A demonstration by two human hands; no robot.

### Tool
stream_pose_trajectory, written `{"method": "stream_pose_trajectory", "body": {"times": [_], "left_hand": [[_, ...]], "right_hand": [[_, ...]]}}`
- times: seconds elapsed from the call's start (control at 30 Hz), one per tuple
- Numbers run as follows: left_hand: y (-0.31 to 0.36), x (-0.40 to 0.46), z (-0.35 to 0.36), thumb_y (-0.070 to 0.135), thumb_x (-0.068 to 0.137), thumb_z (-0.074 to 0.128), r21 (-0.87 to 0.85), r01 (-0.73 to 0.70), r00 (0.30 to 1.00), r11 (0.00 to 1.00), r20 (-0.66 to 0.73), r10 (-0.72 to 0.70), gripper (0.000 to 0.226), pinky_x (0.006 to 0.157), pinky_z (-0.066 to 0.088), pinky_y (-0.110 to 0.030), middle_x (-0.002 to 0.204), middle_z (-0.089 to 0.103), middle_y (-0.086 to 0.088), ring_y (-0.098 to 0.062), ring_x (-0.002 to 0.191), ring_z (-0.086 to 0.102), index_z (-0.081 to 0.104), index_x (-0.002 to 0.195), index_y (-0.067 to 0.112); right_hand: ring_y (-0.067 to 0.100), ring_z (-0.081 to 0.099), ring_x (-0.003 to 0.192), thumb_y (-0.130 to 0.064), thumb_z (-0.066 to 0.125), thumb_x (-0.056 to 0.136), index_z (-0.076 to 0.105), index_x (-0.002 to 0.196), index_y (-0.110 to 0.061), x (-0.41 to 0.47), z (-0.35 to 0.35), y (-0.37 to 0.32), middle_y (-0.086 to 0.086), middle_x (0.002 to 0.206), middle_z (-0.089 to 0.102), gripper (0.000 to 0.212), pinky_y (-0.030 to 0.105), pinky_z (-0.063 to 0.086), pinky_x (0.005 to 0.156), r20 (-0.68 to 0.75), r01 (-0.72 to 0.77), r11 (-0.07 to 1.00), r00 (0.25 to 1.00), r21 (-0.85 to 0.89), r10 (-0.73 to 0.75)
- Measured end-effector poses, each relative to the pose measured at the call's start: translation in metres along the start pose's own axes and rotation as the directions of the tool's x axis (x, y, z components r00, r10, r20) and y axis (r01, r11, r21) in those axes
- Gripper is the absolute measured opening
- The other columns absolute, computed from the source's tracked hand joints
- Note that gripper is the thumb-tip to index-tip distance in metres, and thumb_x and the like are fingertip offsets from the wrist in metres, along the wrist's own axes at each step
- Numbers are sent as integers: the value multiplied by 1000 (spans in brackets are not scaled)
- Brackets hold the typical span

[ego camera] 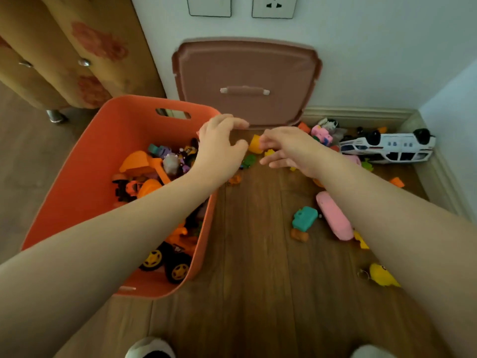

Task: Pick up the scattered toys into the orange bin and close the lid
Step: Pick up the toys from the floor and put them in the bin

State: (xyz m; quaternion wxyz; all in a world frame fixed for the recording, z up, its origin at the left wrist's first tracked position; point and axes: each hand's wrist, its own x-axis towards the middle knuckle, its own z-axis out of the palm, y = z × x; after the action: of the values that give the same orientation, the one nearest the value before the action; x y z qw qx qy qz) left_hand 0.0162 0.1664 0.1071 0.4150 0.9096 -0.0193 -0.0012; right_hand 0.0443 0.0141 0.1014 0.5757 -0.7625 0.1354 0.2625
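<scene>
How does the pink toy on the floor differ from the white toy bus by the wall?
The pink toy is plain, rounded and smaller; the white bus is boxy, with windows and black wheels. The pink toy lies nearer the person, the bus along the baseboard, upside down with wheels up. Both are still outside the orange bin.

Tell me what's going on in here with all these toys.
A person is tidying toys off the wooden floor into the orange bin, which already holds several toy trucks. Both hands are out past the bin's far corner: the left hand and right hand hover open over small toys, holding nothing. The lid leans against the wall, off the bin. A white toy bus and a pink toy lie scattered.
</scene>
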Motion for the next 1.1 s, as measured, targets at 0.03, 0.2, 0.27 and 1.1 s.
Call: {"method": "stream_pose_trajectory", "body": {"times": [0.03, 0.2, 0.27, 1.1], "left_hand": [[6, -1, 9, 6, 84, 51, 10, -38, 999, 999, 27, 37, 38, 109, 18, -30, 137, 44, -4, -22, 134, 28, 59, 118, 20], [17, 0, 62, 10, 85, 51, 78, 12, 973, 997, 227, -30, 34, 108, 27, -34, 134, 46, -4, -27, 132, 31, 60, 116, 20], [17, 1, 86, 14, 88, 50, 72, 97, 950, 993, 290, -113, 30, 98, 41, -36, 129, 49, -7, -30, 123, 43, 60, 115, 20], [-129, 43, 176, 6, 93, 44, 649, 181, 859, 739, 262, -441, 40, 99, 41, -45, 144, 27, -18, -37, 124, 36, 41, 133, 9]], "right_hand": [[19, 63, 73, -27, 47, 97, 56, 102, -14, 1, -12, 13, 11, 119, 61, 17, 28, 50, 70, -42, -33, 999, 999, -24, 32], [21, 62, 85, -23, 45, 97, 58, 108, -13, 6, -68, 82, 12, 112, 63, 20, 28, 48, 68, -120, -115, 933, 990, -341, 79], [27, 59, 103, -18, 44, 97, 61, 113, -10, 8, -86, 110, 13, 118, 61, 23, 31, 46, 80, -96, -55, 812, 995, -581, -2], [21, 45, 104, -19, 72, 72, 36, 125, -16, 29, -89, 206, 3, 109, 43, 64, 32, 39, 82, -83, 60, 763, 986, -643, -148]]}}
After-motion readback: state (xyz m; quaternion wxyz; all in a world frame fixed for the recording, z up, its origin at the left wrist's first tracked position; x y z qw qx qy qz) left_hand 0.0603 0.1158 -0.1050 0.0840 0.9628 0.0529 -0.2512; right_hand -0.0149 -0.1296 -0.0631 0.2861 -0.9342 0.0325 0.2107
